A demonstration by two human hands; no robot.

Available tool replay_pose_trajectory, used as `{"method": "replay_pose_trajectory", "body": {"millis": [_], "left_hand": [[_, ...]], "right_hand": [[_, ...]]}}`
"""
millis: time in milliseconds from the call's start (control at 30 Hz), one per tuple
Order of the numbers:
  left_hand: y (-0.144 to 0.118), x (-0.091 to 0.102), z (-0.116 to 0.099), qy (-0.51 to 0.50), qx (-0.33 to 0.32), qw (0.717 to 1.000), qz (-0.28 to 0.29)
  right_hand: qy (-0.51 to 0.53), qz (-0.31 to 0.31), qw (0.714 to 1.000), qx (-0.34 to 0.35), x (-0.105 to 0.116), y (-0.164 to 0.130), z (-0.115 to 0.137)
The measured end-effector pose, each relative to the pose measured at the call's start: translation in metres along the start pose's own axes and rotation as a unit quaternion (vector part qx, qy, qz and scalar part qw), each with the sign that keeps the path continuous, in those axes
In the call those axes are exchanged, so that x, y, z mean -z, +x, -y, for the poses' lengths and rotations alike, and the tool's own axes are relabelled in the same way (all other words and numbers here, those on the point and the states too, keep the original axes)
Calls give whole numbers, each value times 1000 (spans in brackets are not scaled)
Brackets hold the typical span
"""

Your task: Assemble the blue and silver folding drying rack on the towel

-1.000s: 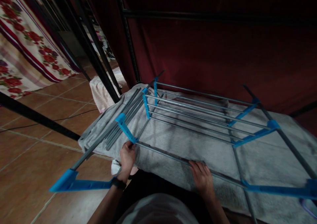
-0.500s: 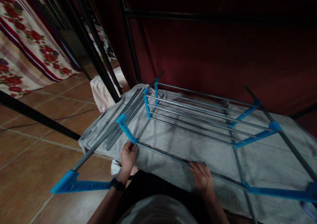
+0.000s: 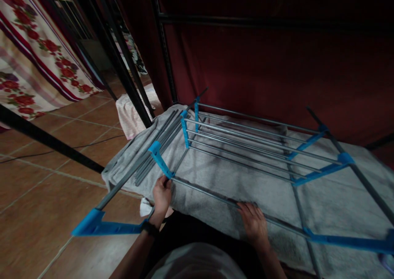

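- Assembly of a rod-and-bracket rack, lying flat on a grey towel spread over the tiled floor; step in hand looks like seating the nearest grey rod into the blue bracket at its left end.
- Left hand: curled closed around the rod's left end, right at the bracket socket, fingertips touching the blue plastic.
- Right hand: laid over the same rod further along, fingers bent loosely down on it, more pressing than clamping; whether they wrap fully under, cannot tell.
- Next move, by the look of it: needs the rod end lined up square with the socket and pushed along its own axis, with the right hand steadying against twist.
- Loose grey rods bundled on the towel just left of the bracket.
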State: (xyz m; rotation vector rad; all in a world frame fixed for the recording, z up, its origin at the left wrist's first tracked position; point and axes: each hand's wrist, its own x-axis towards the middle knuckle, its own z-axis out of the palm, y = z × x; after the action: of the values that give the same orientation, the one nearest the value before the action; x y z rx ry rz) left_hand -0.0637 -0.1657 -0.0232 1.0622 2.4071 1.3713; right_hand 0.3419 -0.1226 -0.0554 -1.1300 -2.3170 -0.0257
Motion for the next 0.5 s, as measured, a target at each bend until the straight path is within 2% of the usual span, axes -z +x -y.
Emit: {"method": "replay_pose_trajectory", "body": {"millis": [233,367,500], "left_hand": [[-2,0,-4,19,5,1000,-9],[2,4,-14,30,33,999,-6],[2,14,-23,63,37,997,28]], "right_hand": [[-8,4,1000,18,-3,-3,-2],[6,-5,1000,8,-6,0,0],[25,-23,999,-17,-2,7,14]]}}
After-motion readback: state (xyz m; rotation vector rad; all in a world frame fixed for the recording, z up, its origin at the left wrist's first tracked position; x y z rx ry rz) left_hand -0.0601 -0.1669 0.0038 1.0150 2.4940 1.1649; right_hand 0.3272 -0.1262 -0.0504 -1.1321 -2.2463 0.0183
